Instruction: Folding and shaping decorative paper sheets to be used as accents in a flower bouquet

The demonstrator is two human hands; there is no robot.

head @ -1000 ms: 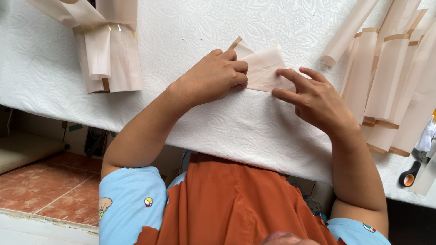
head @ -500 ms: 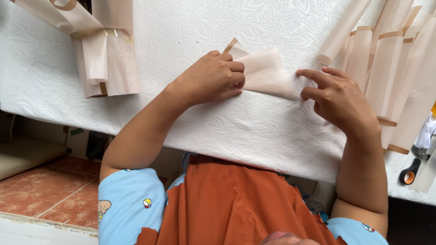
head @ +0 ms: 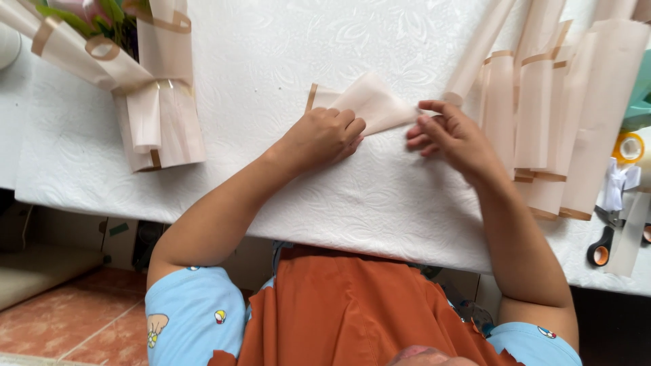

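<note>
Change since earlier frame: right hand (head: 456, 139) has been drawn off the flat of the sheet to its right-hand corner, which is now lifted; left hand (head: 324, 137) has been kept in place.
Sheet: a pale peach, translucent square of wrapping paper with a tan border strip (head: 369, 103) is laid on the white embossed tablecloth (head: 285, 74), at the middle of the table, just above both hands.
Long axis: the fold is run left to right, rising slightly from the bordered left corner to a tapered tip at the right.
Left hand: fingers are curled together into a loose fist and pressed knuckles-down on the sheet's lower left part, pinning it.
Right hand: thumb and forefinger are pinched on the sheet's right tip; the other fingers are bent close beneath, not spread.
Direction from fingers: the body of the sheet lies to the left of, and slightly above, the right fingertips; it lies up and to the right of the left knuckles.
Nearer hand: both are touching; the free tip is held only by the right.
Surroundings: a row of peach paper cones (head: 542, 115) stands just right of the right hand; a wrapped bouquet (head: 146, 102) lies well apart at the left; scissors with black handles (head: 602, 247) lie at the far right edge.
</note>
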